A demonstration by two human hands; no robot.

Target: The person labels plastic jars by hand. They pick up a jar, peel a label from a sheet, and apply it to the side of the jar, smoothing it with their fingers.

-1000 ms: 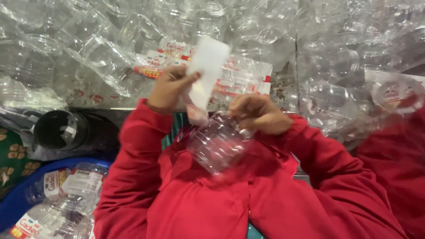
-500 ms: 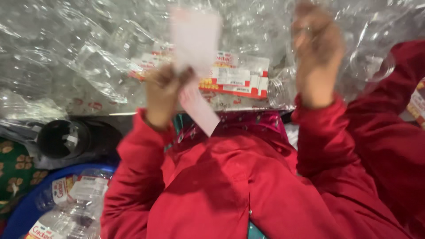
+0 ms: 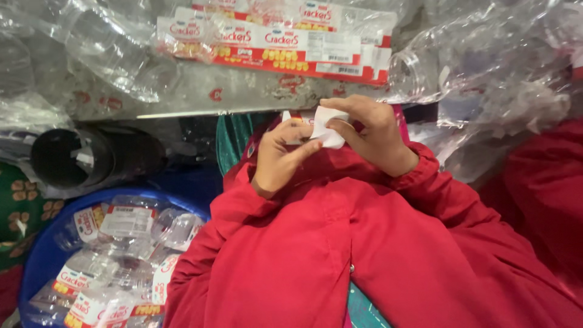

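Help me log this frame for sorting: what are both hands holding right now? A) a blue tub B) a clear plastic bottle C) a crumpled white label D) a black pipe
C: the left hand and right hand both pinch a crumpled white label between them above the red lap.

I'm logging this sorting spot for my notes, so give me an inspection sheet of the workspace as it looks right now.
Surface: a grey ledge ahead, with clear plastic heaped around it.
Job's things: a crumpled white label, pinched between both hands above the lap.
Clutter: a flattened red-and-white wrapper on the heap; clear plastic bottles; a blue tub at lower left filled with crushed labelled bottles; a black pipe-like cylinder lying on its side.
Grippers: left hand and right hand both grip the label, fingers closed on it.
Cables: nothing seen.
Surroundings: red sleeves and lap fill the foreground; patterned green cloth at far left.
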